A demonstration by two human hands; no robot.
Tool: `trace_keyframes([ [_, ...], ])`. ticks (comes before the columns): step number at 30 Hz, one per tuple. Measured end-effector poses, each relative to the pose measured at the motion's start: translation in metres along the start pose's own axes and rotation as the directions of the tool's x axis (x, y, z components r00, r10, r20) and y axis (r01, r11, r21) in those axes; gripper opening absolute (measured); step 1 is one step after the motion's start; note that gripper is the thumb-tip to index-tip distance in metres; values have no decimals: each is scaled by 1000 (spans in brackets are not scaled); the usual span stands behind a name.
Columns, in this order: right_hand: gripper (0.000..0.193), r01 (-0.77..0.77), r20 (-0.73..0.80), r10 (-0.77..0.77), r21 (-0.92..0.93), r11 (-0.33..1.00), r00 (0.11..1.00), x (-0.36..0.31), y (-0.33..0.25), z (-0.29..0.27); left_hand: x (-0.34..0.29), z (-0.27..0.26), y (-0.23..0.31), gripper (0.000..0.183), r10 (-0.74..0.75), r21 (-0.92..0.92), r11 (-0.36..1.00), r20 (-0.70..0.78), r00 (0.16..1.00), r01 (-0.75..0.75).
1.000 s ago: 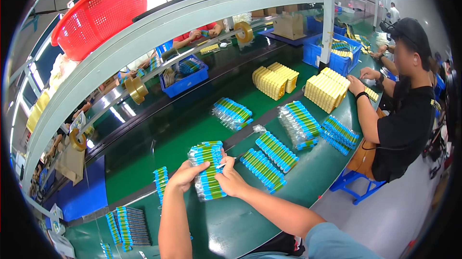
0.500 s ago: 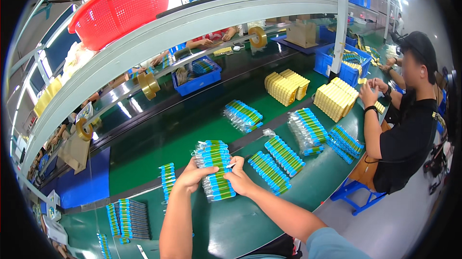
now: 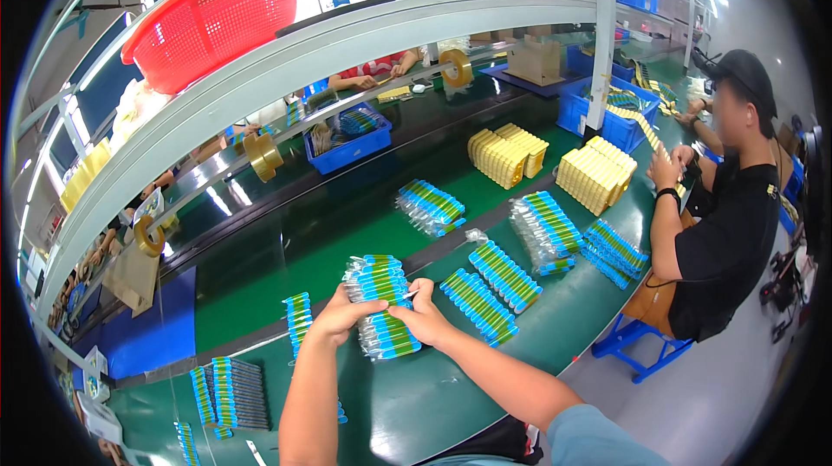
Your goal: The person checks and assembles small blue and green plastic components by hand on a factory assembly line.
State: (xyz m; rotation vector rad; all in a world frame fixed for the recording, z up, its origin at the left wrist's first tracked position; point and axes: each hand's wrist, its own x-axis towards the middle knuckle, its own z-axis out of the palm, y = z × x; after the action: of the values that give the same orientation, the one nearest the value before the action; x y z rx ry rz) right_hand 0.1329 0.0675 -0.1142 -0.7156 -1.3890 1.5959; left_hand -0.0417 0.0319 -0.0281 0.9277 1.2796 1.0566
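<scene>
Across the green workbench (image 3: 407,401), five blue-and-green stacks (image 3: 505,275) lie beyond and right of the hands, with two yellow clusters (image 3: 598,176) toward the right edge and one narrow row (image 3: 299,319) just beside the left hand (image 3: 341,317). Above the near edge, one bundle (image 3: 386,333) sits between both hands, its left side clamped by the left; the right hand (image 3: 424,317) curls around one small pale item (image 3: 410,294), thumb against the bundle's right side.

Packet bundle (image 3: 381,326) before crate (image 3: 354,155); basket (image 3: 217,29) on shelf (image 3: 416,21).
</scene>
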Motion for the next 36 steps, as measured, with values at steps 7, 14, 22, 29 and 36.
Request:
trace_keyframes([
  [7,57,180,-17,-187,-201,963,982,-1,4,2,-8,6,-7,95,65,-45,996,-164,984,-73],
  [14,62,117,17,-116,-86,989,993,-1,-2,1,-19,5,-20,102,243,-58,965,-174,954,-256],
  [22,62,147,119,-156,85,986,981,0,-3,-5,-17,11,-32,101,141,-248,954,-121,983,-167],
  [29,62,-9,80,2,87,996,997,-2,-10,1,-43,28,-11,90,126,-183,972,-133,983,-150],
  [36,61,-46,56,30,324,945,998,-36,-117,-41,-71,91,44,111,298,-123,946,-29,954,-300],
])
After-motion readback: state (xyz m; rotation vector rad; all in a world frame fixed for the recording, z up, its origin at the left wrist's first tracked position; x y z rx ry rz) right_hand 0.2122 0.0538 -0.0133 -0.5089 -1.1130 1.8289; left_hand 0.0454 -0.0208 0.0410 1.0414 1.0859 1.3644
